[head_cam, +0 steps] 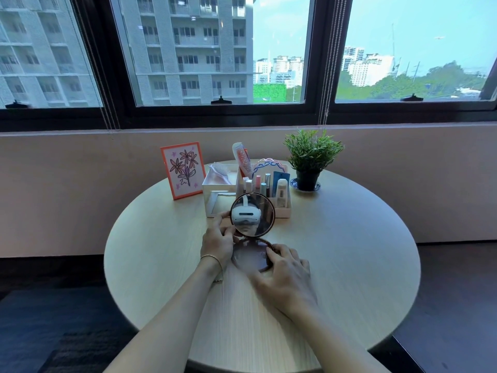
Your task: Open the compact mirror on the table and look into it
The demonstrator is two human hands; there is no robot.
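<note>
1. The compact mirror [252, 232] sits near the middle of the round table [349, 265], a little toward the far edge, already open. Its base lies flat on the wood; its lid stands nearly upright behind the base, glass toward us.

2. Our left hand [219, 238] is closed on the left rim of the raised lid, thumb and fingers pinching the edge. We judge this grip sets the tilt and keeps the hinge from folding back.

3. Our right hand [286, 267] rests on the right rim of the base, fingers curled loosely over it and pressing down, not wrapped around it. This likely pins the base so the lid can be angled without the whole compact sliding.

4. The lid glass shows a white headset, so the mirror is aimed at our head. The looking step seems under way.

5. Just behind the lid, toward the far edge, stands a white organizer [269, 203] of cosmetics and a comb. A framed flower drawing [183, 170] stands at far left, a potted plant [309, 160] at far right; both are well apart from the hands.

6. A thin bracelet [212, 258] circles the left wrist.
</note>
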